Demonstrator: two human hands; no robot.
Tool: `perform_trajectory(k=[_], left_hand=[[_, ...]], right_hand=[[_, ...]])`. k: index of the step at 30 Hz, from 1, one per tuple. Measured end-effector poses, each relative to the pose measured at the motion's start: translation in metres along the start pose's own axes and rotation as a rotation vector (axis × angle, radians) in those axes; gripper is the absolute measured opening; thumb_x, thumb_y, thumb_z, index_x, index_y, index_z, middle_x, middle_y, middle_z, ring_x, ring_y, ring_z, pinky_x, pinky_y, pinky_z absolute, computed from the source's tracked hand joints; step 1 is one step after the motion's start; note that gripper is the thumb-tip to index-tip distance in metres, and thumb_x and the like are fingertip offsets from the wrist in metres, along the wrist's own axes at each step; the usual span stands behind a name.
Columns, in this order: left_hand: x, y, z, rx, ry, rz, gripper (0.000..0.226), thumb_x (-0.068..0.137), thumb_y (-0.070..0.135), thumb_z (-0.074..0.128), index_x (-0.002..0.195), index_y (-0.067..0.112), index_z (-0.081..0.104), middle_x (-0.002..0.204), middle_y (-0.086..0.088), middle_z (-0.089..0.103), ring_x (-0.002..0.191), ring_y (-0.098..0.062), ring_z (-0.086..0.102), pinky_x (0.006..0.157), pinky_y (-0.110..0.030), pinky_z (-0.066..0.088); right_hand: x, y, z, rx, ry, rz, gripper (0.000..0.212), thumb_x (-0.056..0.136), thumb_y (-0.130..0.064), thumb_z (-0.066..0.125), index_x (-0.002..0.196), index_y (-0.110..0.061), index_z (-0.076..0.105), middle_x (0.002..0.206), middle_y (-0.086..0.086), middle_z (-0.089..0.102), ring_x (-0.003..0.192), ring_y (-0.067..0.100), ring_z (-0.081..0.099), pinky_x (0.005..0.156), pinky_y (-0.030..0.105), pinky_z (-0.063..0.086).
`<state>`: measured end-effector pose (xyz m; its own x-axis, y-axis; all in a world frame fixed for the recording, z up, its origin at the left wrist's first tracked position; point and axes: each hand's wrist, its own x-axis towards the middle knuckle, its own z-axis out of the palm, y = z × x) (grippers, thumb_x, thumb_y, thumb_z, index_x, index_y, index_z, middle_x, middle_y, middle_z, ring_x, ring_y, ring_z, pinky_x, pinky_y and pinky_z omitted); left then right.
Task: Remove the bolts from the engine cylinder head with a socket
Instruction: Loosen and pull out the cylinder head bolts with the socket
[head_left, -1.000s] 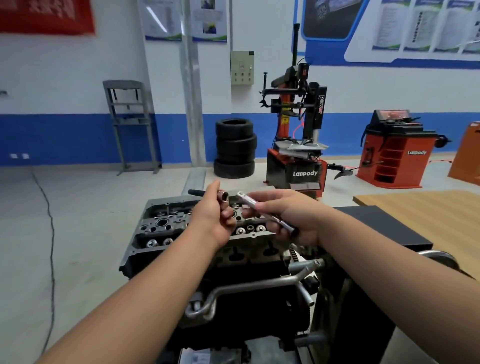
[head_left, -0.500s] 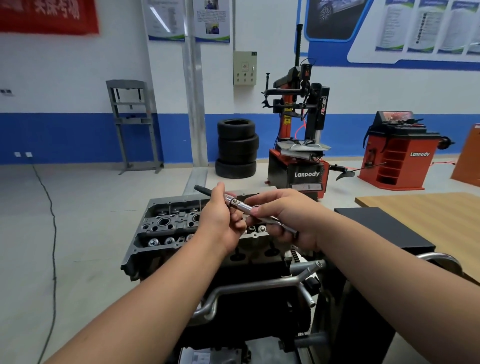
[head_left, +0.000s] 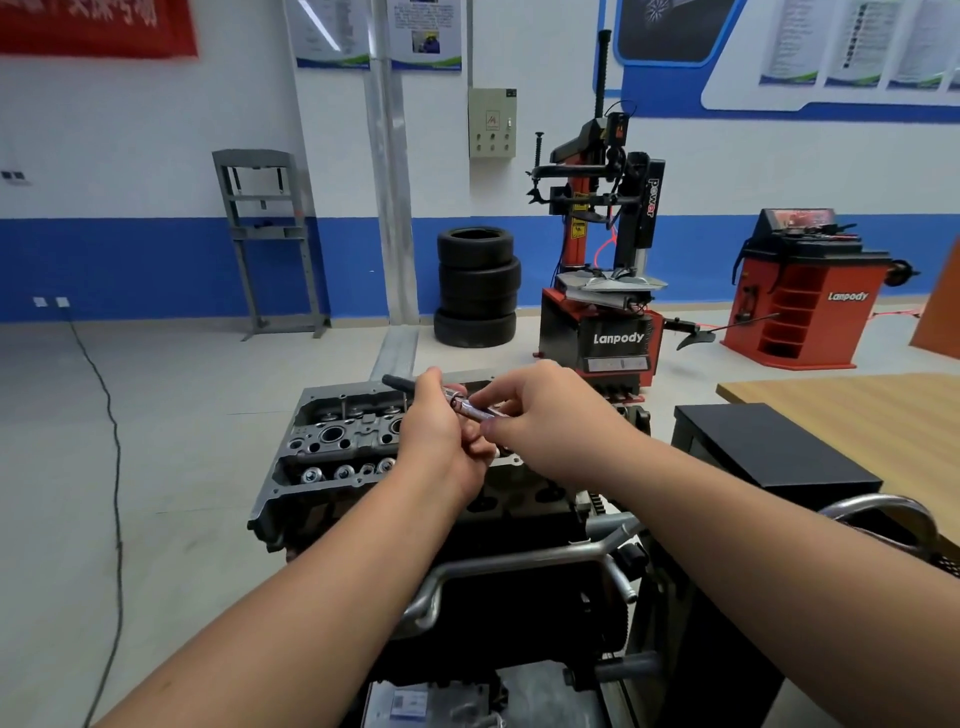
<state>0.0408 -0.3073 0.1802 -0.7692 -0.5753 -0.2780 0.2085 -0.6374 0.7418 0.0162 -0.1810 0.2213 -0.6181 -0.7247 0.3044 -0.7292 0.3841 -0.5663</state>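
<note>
Fitting tool: left hand (head_left: 441, 441) and right hand (head_left: 550, 421) together, gripping socket wrench (head_left: 470, 408) above cylinder head (head_left: 337, 441); next, likely seat on bolt.

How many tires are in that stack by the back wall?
4, I think: the tire stack stands on the floor against the blue wall stripe, left of the red tire changer, one atop another; the middle ones blend together.

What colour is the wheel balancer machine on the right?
Red with a black top, shown in the head view.

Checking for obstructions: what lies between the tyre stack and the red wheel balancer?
In the head view, the tyre changer stands between the tyre stack and the wheel balancer.
</note>
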Motion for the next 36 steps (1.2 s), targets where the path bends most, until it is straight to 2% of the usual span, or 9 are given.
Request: perform_trajectory(k=[6,10,16,19,22,25,28,32,36], left_hand=[[-0.009,-0.011,0.005,-0.01,0.026,-0.008,0.031,0.101,0.038,0.048,0.078,0.019,0.043,0.042,0.003,0.046,0.031,-0.009,0.032,0.037,-0.018,0.02],[-0.014,-0.011,0.012,-0.03,-0.024,0.007,0.03,0.101,0.041,0.049,0.079,0.022,0.044,0.048,0.001,0.058,0.034,-0.011,0.046,0.04,-0.021,0.025],[-0.011,0.016,0.028,-0.105,-0.049,0.041,0.05,0.105,0.061,0.041,0.078,0.02,0.05,0.052,0.005,0.042,0.037,-0.008,0.034,0.04,-0.021,0.023],[-0.017,0.011,0.039,-0.109,-0.158,-0.035,0.058,0.104,0.067,0.034,0.075,0.021,0.053,0.056,0.008,0.045,0.044,-0.009,0.04,0.047,-0.023,0.027],[-0.025,-0.004,0.047,0.067,-0.409,-0.167,0.061,0.104,0.069,0.028,0.089,0.021,0.063,0.078,0.006,0.055,0.073,-0.016,0.053,0.073,-0.03,0.043],[-0.024,0.003,0.038,0.369,-0.521,-0.179,0.054,0.104,0.065,0.035,0.088,0.022,0.065,0.071,0.007,0.061,0.06,-0.011,0.05,0.061,-0.03,0.032],[-0.019,0.011,0.017,0.876,-0.536,0.037,0.041,0.104,0.05,0.052,0.09,0.017,0.071,0.071,0.005,0.066,0.057,-0.007,0.054,0.055,-0.025,0.036],[-0.006,0.01,-0.012,1.442,-0.375,0.691,0.021,0.099,0.045,0.064,0.093,0.026,0.072,0.08,0.011,0.072,0.073,-0.003,0.064,0.064,-0.024,0.05],[0.009,0.002,-0.033,1.501,-0.324,0.867,0.01,0.099,0.036,0.066,0.102,0.027,0.067,0.097,0.018,0.063,0.098,-0.01,0.059,0.088,-0.035,0.049]], right_hand=[[0.001,0.002,-0.005,-0.032,-0.022,0.014,0.026,0.084,-0.027,0.072,0.105,-0.041,0.077,0.066,-0.011,0.068,0.044,-0.001,0.05,0.049,0.02,0.037],[0.001,0.0,-0.007,0.0,-0.004,-0.02,0.016,0.083,-0.023,0.073,0.09,-0.036,0.078,0.063,-0.009,0.07,0.045,-0.002,0.056,0.04,0.009,0.033],[0.0,0.007,-0.019,1.283,0.087,0.111,0.018,0.081,-0.011,0.069,0.097,-0.005,0.066,0.094,0.016,0.071,0.068,0.024,0.068,0.049,0.025,0.052],[0.006,0.004,-0.014,1.397,0.322,0.054,0.003,0.097,-0.016,0.062,0.098,-0.014,0.06,0.095,0.008,0.074,0.069,0.018,0.068,0.057,0.028,0.052],[0.022,0.0,-0.017,1.44,0.499,0.18,0.021,0.1,-0.03,0.06,0.083,-0.017,0.059,0.079,0.003,0.076,0.062,0.013,0.07,0.053,0.026,0.051],[0.036,0.006,-0.034,1.549,0.552,0.194,0.033,0.102,-0.035,0.056,0.075,-0.016,0.051,0.05,-0.005,0.048,0.044,0.012,0.05,0.049,0.023,0.041],[0.046,0.023,-0.053,1.452,0.598,0.159,0.038,0.1,-0.043,0.057,0.073,-0.018,0.047,0.049,-0.006,0.033,0.042,0.011,0.031,0.048,0.025,0.037],[0.053,0.036,-0.069,1.197,0.443,0.143,0.069,0.084,-0.084,0.039,0.055,-0.022,0.044,0.048,-0.005,0.034,0.043,0.011,0.027,0.045,0.025,0.026],[0.061,0.039,-0.065,1.183,0.348,0.166,0.073,0.085,-0.083,0.035,0.052,-0.018,0.04,0.048,-0.001,0.031,0.045,0.015,0.023,0.049,0.028,0.019]])
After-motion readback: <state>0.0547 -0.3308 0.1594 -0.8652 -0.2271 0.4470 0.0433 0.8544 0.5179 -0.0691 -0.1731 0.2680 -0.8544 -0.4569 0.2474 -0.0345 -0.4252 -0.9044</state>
